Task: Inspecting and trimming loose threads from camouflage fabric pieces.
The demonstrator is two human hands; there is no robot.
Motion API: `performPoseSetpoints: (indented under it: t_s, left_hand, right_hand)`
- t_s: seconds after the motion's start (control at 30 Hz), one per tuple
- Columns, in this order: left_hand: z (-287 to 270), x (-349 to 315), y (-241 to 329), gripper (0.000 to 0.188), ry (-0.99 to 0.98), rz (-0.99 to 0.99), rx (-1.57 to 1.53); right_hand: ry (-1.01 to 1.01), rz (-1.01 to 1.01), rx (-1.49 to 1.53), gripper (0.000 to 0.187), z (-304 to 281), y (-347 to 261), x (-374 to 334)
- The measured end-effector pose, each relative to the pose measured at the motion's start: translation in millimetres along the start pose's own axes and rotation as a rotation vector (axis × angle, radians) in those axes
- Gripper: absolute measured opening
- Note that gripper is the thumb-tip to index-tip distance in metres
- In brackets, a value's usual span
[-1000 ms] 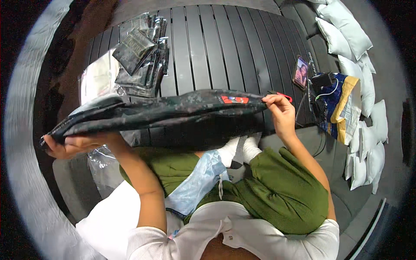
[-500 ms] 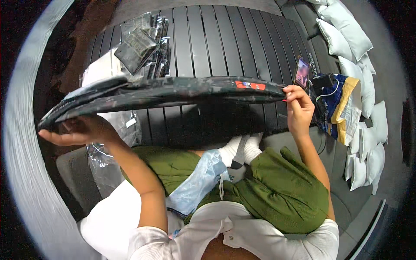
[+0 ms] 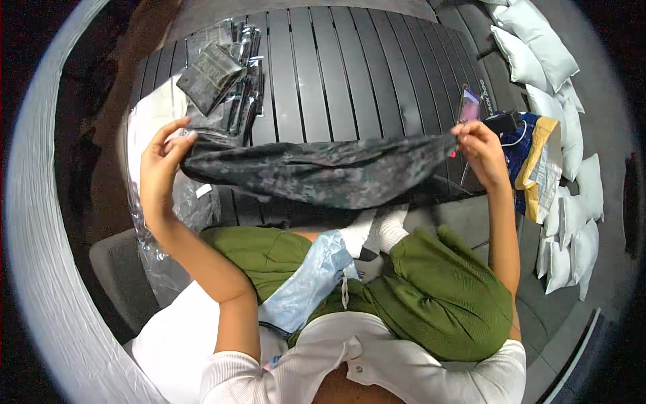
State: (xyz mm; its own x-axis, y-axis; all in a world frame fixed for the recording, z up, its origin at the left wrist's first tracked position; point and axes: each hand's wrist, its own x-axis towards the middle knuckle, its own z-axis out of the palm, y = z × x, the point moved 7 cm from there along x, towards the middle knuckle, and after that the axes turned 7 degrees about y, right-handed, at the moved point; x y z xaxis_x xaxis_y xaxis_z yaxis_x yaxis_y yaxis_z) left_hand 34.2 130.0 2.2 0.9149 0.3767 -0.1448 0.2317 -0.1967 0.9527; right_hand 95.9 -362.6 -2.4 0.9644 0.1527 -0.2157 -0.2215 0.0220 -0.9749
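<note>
Slatted table between packets and phone; hands, well apart, pinch patterned cloth by ends above near edge.

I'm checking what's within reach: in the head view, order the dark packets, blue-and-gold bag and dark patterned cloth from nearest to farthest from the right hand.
1. Dark patterned cloth: pinched by the right hand.
2. Blue-and-gold bag: just right.
3. Dark packets: far left.
</note>
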Motion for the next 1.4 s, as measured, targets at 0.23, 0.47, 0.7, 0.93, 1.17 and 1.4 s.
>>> performPoseSetpoints:
  t_s: [0.23, 0.47, 0.7, 0.93, 1.17, 1.4]
  left_hand:
    - [57, 49, -66, 0.022, -0.1, -0.168, -0.333]
    - [72, 44, -55, 0.044, -0.022, -0.094, -0.229]
    - [71, 47, -50, 0.054, -0.013, 0.102, -0.038]
    - [76, 48, -60, 0.039, -0.132, -0.055, -0.095]
    - [49, 46, -31, 0.035, 0.143, 0.084, -0.744]
    - [35, 27, -1, 0.042, 0.01, 0.176, -0.88]
  right_hand:
    - [0.347, 0.157, 0.039, 0.03, -75, 103, 27]
    - [0.353, 0.164, -0.525, 0.024, -62, 135, 15]
    - [0.271, 0.088, -0.556, 0.03, -25, 130, 35]
    - [0.196, 0.021, -0.945, 0.042, -14, 139, 46]
    - [0.098, 0.19, 0.473, 0.007, -20, 85, 46]
    - [0.046, -0.088, 0.42, 0.034, -13, -61, -17]
